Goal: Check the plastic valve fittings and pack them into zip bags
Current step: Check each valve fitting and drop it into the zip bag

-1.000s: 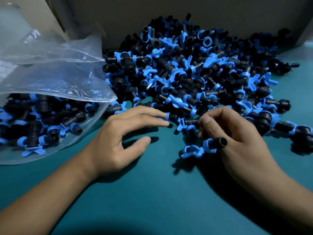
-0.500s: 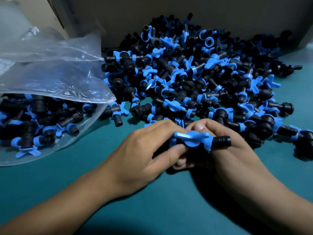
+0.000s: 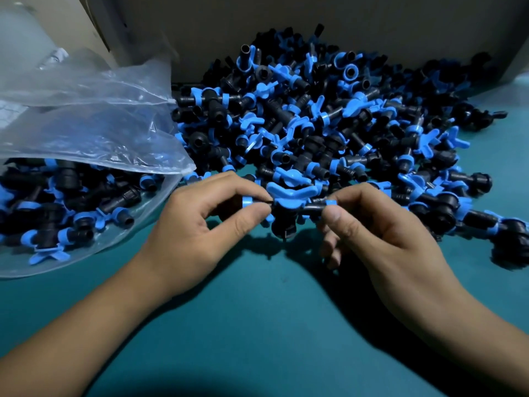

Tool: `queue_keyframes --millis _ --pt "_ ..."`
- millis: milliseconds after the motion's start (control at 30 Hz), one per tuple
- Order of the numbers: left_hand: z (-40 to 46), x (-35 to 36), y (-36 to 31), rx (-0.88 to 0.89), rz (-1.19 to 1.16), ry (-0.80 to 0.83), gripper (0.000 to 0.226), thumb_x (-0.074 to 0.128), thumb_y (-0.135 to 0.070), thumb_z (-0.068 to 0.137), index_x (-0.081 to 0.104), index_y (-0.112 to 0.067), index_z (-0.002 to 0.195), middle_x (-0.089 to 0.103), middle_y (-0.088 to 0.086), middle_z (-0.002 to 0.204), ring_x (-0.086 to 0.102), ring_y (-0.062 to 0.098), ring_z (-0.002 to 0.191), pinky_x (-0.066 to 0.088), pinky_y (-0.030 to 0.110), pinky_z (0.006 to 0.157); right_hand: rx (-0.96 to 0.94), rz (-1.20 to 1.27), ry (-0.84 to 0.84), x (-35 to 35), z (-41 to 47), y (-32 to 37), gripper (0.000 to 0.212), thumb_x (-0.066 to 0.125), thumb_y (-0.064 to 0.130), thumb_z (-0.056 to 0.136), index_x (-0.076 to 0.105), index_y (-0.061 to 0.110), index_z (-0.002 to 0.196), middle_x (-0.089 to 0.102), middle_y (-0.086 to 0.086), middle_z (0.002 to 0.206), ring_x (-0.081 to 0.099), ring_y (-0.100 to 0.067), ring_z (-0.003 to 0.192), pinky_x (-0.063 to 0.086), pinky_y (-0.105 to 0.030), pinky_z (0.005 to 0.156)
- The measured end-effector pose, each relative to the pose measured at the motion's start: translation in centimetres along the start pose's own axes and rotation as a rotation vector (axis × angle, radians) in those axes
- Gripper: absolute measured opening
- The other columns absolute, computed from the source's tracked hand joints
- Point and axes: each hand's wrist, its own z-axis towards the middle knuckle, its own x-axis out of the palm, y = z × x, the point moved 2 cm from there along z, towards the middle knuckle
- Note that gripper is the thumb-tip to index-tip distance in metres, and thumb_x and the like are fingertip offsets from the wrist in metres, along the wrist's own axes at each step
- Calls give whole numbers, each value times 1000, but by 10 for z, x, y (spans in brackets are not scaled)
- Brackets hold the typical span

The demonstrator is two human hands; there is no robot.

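Note:
A black valve fitting with a blue butterfly handle and blue end rings hangs just above the teal table, held between both hands. My left hand pinches its left end with thumb and forefinger. My right hand pinches its right end the same way. Behind them lies a big heap of black and blue valve fittings. At the left lies an open clear zip bag on its side, with several fittings inside it.
The teal table top stretches toward me under my forearms. A grey wall or box side stands right behind the heap. More fittings trail along the right edge.
The hands have drawn apart along the fitting, each now at one end. The fitting has turned so its blue handle faces up, and it sits higher and nearer the heap.

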Motion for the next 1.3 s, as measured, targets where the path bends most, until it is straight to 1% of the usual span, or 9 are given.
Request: queue_keyframes --millis 267,500,700,800,867,933,1067,1200,1300 --pt "-3 -6 9 -98 -81 1 13 70 -37 94 74 -25 100 63 -1 74 62 19 67 50 25 68 43 81 22 1 2 -1 32 73 55 92 69 23 98 69 -8 83 63 -43 75 55 -51 71" --pt "-3 -10 13 -146 -143 -19 14 69 -32 96 72 -18 92 73 1 80 70 18 72 58 31 70 93 163 -93 -3 5 0 20 67 28 99 62 8 100 65 -12 75 69 -25 63 58 -30 60" --pt "-5 0 8 -91 -38 226 37 77 -47 88 67 -29 120 68 -5 108 68 22 105 55 32 82 149 304 -55 2 5 7 28 66 25 91 57 1 101 64 -20 74 73 -37 65 62 -37 61" --pt "-4 9 6 -16 70 294 44 79 -49 87 68 -28 124 70 -14 108 69 10 102 52 23 84 115 329 -32 4 4 8 20 64 11 93 54 -3 103 68 -18 83 75 -36 67 64 -40 64" --pt "-3 10 5 22 102 251 27 77 -37 91 72 -24 114 73 -15 101 70 5 93 53 24 83 87 308 -11 4 2 6 7 57 -4 100 52 -2 103 70 -15 89 76 -36 69 66 -44 68" --pt "-2 7 5 34 95 181 10 71 -32 95 73 -26 102 73 -12 92 70 7 83 54 28 76 82 325 -21 5 2 8 8 58 -1 99 51 -1 102 67 -22 93 77 -36 69 65 -43 69" --pt "-4 1 7 -57 17 229 23 72 -41 90 72 -27 108 70 -5 88 64 15 71 52 32 65 120 347 -69 6 5 11 29 69 13 83 54 -2 103 60 -26 92 77 -34 71 66 -42 70" --pt "-8 6 3 -170 -126 280 47 80 -46 84 64 -35 127 71 -5 107 66 14 85 56 35 67 149 371 -54 7 5 12 31 69 7 84 54 -5 107 59 -32 96 77 -34 72 66 -38 70" --pt "-6 12 1 -126 -103 270 34 81 -37 88 65 -31 118 72 -9 106 67 15 85 55 42 67 140 332 -36 9 3 15 35 69 8 85 53 -8 112 58 -38 98 78 -35 73 65 -34 70"
